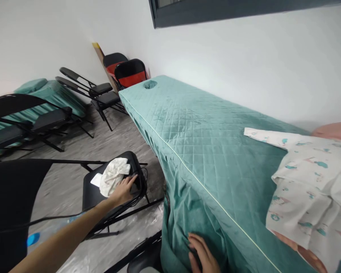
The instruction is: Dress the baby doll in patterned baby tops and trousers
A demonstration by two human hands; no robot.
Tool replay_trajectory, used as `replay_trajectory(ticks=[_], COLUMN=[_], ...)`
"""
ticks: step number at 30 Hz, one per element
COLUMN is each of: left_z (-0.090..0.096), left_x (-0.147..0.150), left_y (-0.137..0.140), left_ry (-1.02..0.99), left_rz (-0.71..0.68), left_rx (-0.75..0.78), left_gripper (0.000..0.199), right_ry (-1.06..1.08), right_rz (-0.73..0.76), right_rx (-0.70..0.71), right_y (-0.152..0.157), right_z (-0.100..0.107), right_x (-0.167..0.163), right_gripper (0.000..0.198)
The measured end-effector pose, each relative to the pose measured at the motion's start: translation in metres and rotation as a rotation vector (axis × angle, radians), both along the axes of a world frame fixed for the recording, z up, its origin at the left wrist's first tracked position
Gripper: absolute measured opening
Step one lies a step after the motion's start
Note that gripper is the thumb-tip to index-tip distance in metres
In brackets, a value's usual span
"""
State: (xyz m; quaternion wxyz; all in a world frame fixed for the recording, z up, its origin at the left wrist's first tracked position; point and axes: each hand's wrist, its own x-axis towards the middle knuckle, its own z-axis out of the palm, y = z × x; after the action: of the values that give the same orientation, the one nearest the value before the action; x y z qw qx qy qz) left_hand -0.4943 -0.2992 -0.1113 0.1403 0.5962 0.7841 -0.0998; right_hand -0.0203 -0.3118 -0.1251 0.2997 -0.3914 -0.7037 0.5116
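My left hand (pixel 123 190) reaches out over the seat of a black folding chair (pixel 88 195), its fingers stretched toward the right edge and apart. Just beside it lies a crumpled white cloth (pixel 113 174), with a flat white item (pixel 96 179) partly under it. I cannot make out anything held there. Low in the view, my right hand (pixel 202 254) hangs in front of the bed's draped green cover (pixel 193 212), fingers loosely bent and apart, nothing visible in them. A small white printed garment (pixel 307 174) is spread on the green quilted bed (pixel 210 140) at the right.
A pink rounded thing (pixel 333 131) lies behind the garment. Several folding chairs (pixel 106 98) stand on the grey floor (pixel 74 142) at the left. A cable (pixel 59 217) crosses near my left forearm. A bottle with a blue cap (pixel 33 239) is below it. A wall (pixel 244 60) borders the bed.
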Motion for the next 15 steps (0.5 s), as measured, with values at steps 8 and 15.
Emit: replay_trajectory(ticks=[8, 15], left_z=[0.079, 0.126], left_x=[0.131, 0.19], left_y=[0.038, 0.059], left_ry=[-0.212, -0.402], left_rz=[-0.444, -0.88], left_rx=[0.193, 0.141], left_gripper=[0.098, 0.084], right_ry=[0.485, 0.865], right_rz=[-0.077, 0.193], right_rx=[-0.932, -1.4], right_y=[0.105, 0.114], right_z=[0.063, 0.054], right_x=[-0.09, -0.11], right_gripper=[0.058, 0.048])
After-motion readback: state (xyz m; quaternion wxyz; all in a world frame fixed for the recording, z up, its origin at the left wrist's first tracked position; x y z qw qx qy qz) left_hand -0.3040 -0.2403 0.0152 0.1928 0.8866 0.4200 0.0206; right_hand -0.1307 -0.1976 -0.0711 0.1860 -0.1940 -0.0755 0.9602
